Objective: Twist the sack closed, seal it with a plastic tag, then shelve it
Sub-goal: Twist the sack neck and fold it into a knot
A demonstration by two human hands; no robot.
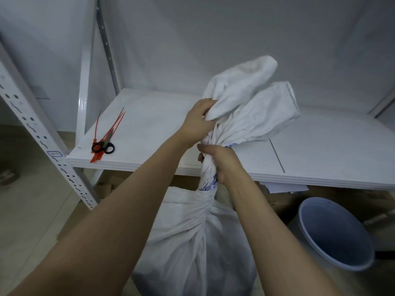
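A full white woven sack [192, 238] stands on the floor in front of the shelf, its neck wound into a tight rope. My right hand [220, 161] grips that twisted neck low down. My left hand [197, 122] holds the neck just above, at the base of the loose top flaps [252, 99], which fan out over the shelf. Several red plastic tags [106, 133] lie at the shelf's front left corner, untouched.
The white shelf board [320, 154] sits at waist height on a perforated steel rack whose post [42, 142] stands at left. Black-handled scissors [103, 147] lie on the tags. A blue-lined bucket [333, 233] stands on the floor at right, with cardboard under the shelf.
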